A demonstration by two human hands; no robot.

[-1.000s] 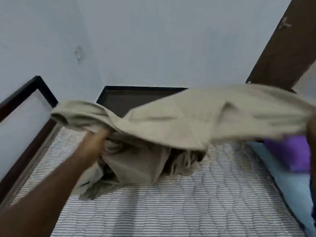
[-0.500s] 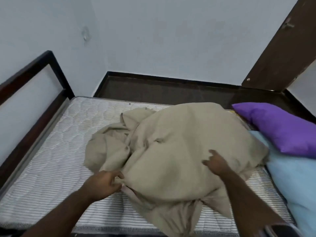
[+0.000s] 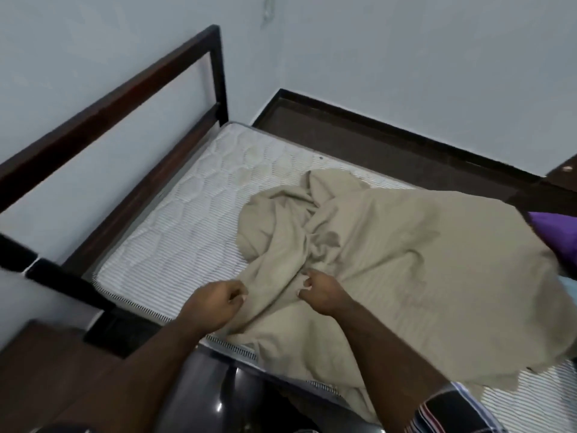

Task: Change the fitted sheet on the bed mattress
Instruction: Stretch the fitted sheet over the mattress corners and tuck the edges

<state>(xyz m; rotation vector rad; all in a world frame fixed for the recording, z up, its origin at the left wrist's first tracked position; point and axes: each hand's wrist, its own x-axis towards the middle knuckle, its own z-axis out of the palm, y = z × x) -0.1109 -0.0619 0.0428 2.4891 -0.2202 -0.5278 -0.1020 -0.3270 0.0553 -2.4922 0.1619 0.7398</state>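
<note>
A beige fitted sheet [image 3: 406,254] lies crumpled in a heap on the bare striped quilted mattress [image 3: 193,220], with its near part draped over the mattress's front edge. My left hand [image 3: 215,304] pinches a fold of the sheet near that front edge. My right hand [image 3: 321,292] grips the cloth a little to the right, fingers curled into it. Both hands sit close together at the heap's near left side. The mattress's far left corner lies uncovered.
A dark wooden bed frame [image 3: 125,98] with a rail runs along the left, against a pale wall. A purple pillow [image 3: 559,235] peeks out at the right edge behind the sheet. Dark floor [image 3: 390,145] lies beyond the bed.
The sheet, flung up in the air a second ago, has dropped onto the mattress. My right hand moved left to join my left hand at the near edge. My view swung left.
</note>
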